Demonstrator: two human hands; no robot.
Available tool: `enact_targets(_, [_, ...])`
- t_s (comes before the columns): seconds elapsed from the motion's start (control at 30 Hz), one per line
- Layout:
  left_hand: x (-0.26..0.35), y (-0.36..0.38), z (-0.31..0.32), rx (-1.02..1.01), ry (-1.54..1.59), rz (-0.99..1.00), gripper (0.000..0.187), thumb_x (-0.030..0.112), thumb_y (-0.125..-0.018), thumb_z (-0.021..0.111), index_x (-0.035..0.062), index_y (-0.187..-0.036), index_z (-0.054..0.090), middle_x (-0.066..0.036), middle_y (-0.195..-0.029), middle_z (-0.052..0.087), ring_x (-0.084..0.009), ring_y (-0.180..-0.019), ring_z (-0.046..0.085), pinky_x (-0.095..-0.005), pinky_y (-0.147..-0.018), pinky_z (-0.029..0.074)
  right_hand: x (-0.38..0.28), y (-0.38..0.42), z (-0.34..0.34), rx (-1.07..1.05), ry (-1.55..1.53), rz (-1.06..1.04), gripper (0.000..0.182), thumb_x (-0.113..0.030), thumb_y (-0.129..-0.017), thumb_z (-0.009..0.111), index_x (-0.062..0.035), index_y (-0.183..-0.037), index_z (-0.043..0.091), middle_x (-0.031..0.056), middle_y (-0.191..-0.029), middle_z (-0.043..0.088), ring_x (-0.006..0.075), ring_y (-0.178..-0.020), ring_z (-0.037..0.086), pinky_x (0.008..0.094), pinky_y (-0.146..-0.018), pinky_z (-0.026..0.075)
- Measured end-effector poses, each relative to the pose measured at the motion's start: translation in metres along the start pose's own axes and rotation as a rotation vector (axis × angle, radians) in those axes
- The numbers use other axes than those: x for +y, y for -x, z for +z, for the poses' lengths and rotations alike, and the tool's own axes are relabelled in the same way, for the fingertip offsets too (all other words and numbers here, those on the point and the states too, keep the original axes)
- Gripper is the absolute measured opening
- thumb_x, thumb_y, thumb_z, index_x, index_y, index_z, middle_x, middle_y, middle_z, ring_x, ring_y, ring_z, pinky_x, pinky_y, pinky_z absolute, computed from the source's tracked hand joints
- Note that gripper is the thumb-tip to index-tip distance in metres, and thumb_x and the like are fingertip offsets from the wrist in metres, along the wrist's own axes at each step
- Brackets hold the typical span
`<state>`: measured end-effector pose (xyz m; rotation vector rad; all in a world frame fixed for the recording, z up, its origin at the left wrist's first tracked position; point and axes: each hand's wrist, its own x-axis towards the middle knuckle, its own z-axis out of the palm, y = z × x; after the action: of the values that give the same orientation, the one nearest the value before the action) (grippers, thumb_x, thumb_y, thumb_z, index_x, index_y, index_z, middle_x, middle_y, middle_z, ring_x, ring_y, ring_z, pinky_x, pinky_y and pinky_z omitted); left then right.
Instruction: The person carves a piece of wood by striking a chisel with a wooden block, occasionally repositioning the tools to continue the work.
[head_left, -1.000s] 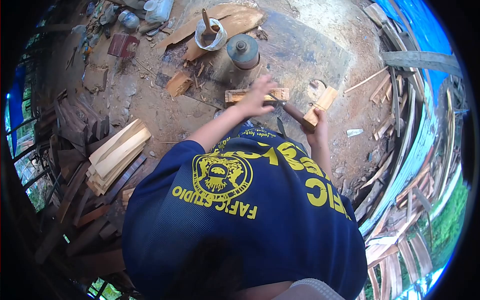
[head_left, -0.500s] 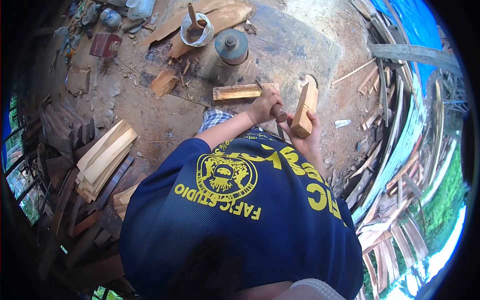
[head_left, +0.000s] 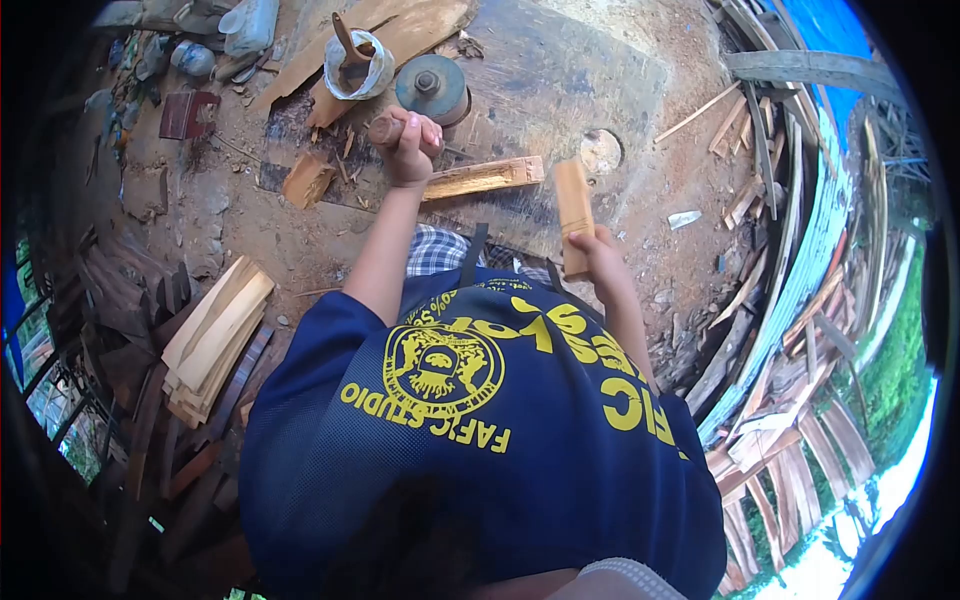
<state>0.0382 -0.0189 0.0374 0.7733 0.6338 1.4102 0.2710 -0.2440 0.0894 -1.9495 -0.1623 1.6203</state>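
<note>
My left hand is closed around the round wooden handle of a chisel. The chisel's thin dark blade juts out to the right of my fist. Just below it lies a wooden piece with a rough hollow cut along its top, touching neither hand. My right hand grips the lower end of a squared wooden block, which stands up from my fingers at the right end of the hollowed piece. Pencil-like lines cross the block near my thumb.
A flat board covers the ground ahead. On it stand a round blue-green-topped cylinder and a white tub holding a brush. A wood chunk lies left; wood strips are stacked nearer me.
My left hand has swung left and forward with the chisel, away from the hollowed piece. The block in my right hand has shifted slightly left and stands at a different angle.
</note>
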Motion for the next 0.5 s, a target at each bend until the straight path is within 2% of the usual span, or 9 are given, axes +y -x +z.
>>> enact_targets(0.03, [0.004,-0.001,0.0,-0.008,-0.004,-0.005,0.016,0.013,-0.089,0.059,0.0087,-0.082,0.046,-0.004,-0.06,0.051,-0.013,-0.052,0.049,-0.0306,-0.055,0.045,0.011,-0.008,-0.003,0.001,-0.01,0.001,0.048,-0.028,-0.087,0.061,-0.0017,-0.124,0.046,0.0191,-0.102,0.064,0.0333,-0.091,0.066,0.0453,-0.084,0.055])
enact_targets(0.1, [0.009,-0.003,0.002,-0.211,-0.072,-0.023,0.016,0.013,-0.088,0.058,0.0074,-0.08,0.046,-0.005,-0.06,0.052,-0.0134,-0.053,0.05,-0.0295,-0.054,0.045,0.017,-0.012,-0.002,0.124,0.597,-0.066,0.054,-0.03,-0.084,0.063,0.0,-0.125,0.045,0.0247,-0.108,0.065,0.0373,-0.1,0.066,0.046,-0.091,0.051])
enact_targets(0.13, [0.009,-0.002,0.004,-0.222,-0.075,-0.031,0.016,0.013,-0.088,0.058,0.0074,-0.08,0.046,-0.005,-0.06,0.052,-0.0134,-0.053,0.05,-0.0295,-0.054,0.045,0.02,-0.013,-0.003,0.137,0.711,0.006,0.057,-0.03,-0.082,0.063,-0.0008,-0.127,0.044,0.0297,-0.114,0.063,0.0419,-0.107,0.063,0.0458,-0.095,0.048])
enact_targets(0.23, [0.005,0.0,0.008,-0.314,-0.14,-0.095,0.017,0.013,-0.086,0.06,0.0058,-0.078,0.047,-0.005,-0.06,0.052,-0.0134,-0.053,0.05,-0.0285,-0.054,0.044,0.029,-0.014,-0.002,0.159,0.813,0.004,0.057,-0.029,-0.082,0.061,-0.0027,-0.13,0.043,0.0296,-0.114,0.064,0.0434,-0.108,0.062,0.0466,-0.094,0.048])
enact_targets(0.3, [0.002,0.002,0.011,-0.399,-0.265,-0.149,0.015,0.011,-0.086,0.057,0.0075,-0.079,0.045,-0.004,-0.06,0.048,-0.0138,-0.053,0.046,-0.0303,-0.055,0.043,0.028,-0.011,-0.001,0.17,0.791,-0.006,0.058,-0.028,-0.082,0.061,-0.0032,-0.131,0.043,0.0296,-0.114,0.064,0.0434,-0.107,0.062,0.0468,-0.094,0.049])
enact_targets(0.5, [-0.006,0.004,0.017,-0.416,-0.314,-0.181,0.014,0.01,-0.085,0.057,0.0067,-0.077,0.045,-0.004,-0.059,0.049,-0.0128,-0.053,0.045,-0.0291,-0.054,0.042,0.017,-0.003,0.001,0.173,0.749,0.036,0.064,-0.029,-0.081,0.065,-0.0054,-0.136,0.042,0.0283,-0.117,0.063,0.0417,-0.111,0.062,0.0443,-0.095,0.049])
